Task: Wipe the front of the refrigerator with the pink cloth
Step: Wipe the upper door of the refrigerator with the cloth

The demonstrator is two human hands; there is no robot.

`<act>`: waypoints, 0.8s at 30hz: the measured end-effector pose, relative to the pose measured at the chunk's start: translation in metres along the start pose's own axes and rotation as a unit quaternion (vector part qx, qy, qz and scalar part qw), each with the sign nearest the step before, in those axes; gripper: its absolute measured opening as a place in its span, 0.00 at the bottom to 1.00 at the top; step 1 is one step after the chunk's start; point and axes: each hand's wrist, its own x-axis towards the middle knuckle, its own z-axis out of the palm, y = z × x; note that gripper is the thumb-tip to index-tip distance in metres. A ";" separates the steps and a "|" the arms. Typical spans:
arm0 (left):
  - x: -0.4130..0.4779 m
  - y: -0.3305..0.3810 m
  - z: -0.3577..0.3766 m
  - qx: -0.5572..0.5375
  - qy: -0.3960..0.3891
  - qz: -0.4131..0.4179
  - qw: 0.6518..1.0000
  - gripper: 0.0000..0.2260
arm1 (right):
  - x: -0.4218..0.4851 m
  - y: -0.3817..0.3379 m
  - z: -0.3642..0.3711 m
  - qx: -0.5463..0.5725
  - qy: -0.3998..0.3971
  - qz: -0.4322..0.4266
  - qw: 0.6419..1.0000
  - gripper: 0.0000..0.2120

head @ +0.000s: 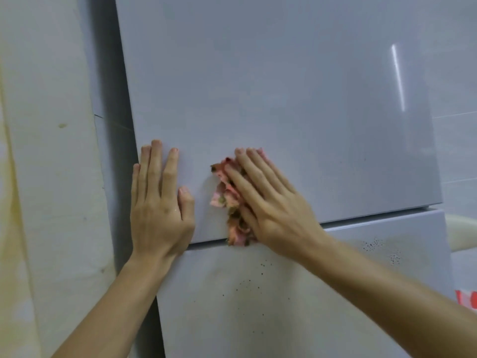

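Observation:
A pale grey refrigerator fills the view, with an upper door [271, 99] and a lower door [284, 306] split by a narrow seam. My right hand [271, 200] lies flat with straight fingers and presses the crumpled pink patterned cloth [227, 200] against the lower part of the upper door, just above the seam. The cloth sticks out to the left of that hand and under it. My left hand [160, 202] rests flat with straight fingers on the upper door near its left edge, holding nothing.
Dark specks [247, 282] dot the lower door, with more at its upper right [374, 245]. A stained cream wall [46, 177] stands close on the left. White tiles [459, 125] lie to the right, with a red and white object [467, 299] at the right edge.

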 end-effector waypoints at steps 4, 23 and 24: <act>0.006 0.013 0.003 -0.022 0.004 0.000 1.000 0.29 | 0.014 0.079 -0.024 -0.029 0.059 0.114 0.991 0.26; 0.024 0.058 0.022 -0.015 0.037 0.013 0.999 0.28 | -0.013 0.043 -0.017 -0.015 0.010 0.050 0.999 0.24; 0.025 0.061 0.022 -0.016 0.039 0.021 0.999 0.28 | -0.011 0.062 -0.020 -0.033 0.035 0.084 0.995 0.24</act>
